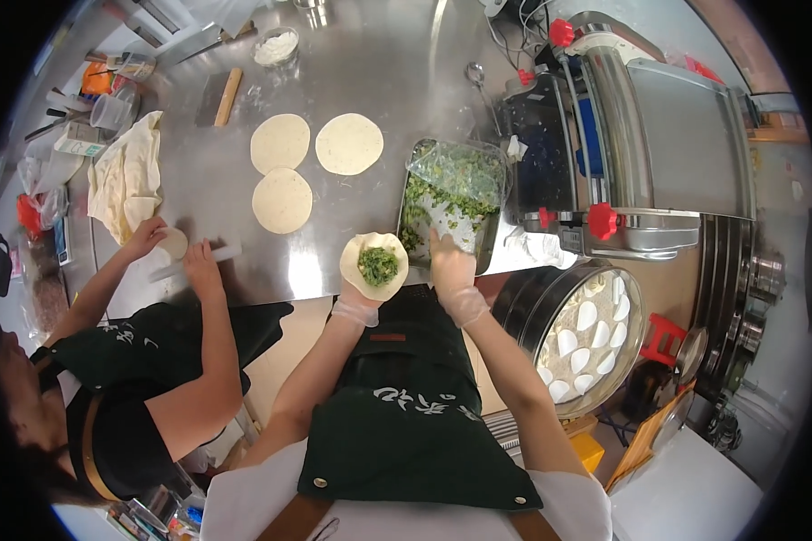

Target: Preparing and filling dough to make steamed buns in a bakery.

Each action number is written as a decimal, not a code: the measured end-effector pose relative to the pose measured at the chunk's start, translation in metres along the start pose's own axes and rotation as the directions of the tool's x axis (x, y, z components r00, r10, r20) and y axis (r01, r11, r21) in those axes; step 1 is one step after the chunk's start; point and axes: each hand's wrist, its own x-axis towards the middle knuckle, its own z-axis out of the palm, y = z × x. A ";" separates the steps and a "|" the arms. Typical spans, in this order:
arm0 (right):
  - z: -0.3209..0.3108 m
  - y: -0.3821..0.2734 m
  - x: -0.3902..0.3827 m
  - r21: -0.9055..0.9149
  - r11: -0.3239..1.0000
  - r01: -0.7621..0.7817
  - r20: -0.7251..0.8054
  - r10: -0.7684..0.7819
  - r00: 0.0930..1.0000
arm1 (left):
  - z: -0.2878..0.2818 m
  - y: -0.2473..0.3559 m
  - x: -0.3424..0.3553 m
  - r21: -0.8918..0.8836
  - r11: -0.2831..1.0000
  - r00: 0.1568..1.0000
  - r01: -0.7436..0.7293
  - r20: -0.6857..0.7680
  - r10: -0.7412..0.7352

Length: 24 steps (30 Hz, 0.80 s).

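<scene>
My left hand (359, 296), in a clear plastic glove, supports a round dough wrapper (349, 259) from below. A mound of chopped green filling (379, 267) sits on its middle. My right hand (453, 268), gloved too, is at the near edge of a metal tray (484, 256). Its fingers are curled, the forefinger reaching over the rim; whatever they may hold is hidden. Chopped greens (451, 180) cover the tray's far part, and its bottom shows nearer me. Flat dough rounds (349, 144) lie on the steel table, left of the tray.
To the left a co-worker's hands (198, 266) work a small dough piece (173, 242) and a white rolling pin (209, 260). A round steamer (636, 347) with several white folded dumplings stands right of me. Beyond are a roller machine (604, 135), a cloth (126, 176) and a scraper (228, 97).
</scene>
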 end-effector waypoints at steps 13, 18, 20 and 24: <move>-0.026 -0.006 -0.026 0.031 0.998 0.052 0.260 -0.059 0.964 | -0.040 0.005 -0.004 0.043 0.997 0.992 -0.057 -0.107 0.062; -0.021 0.026 -0.012 0.207 0.976 0.065 0.446 -0.153 0.882 | -0.058 -0.002 0.002 -0.103 0.994 0.966 -0.035 0.252 0.060; -0.013 0.039 -0.007 0.374 0.919 0.124 0.427 -0.289 0.857 | -0.081 -0.003 0.005 0.616 0.719 0.946 -0.323 0.198 0.255; -0.018 0.053 -0.007 0.514 0.101 -0.852 0.858 -0.070 0.509 | -0.012 -0.017 0.007 0.189 0.971 0.985 -0.144 -0.067 0.159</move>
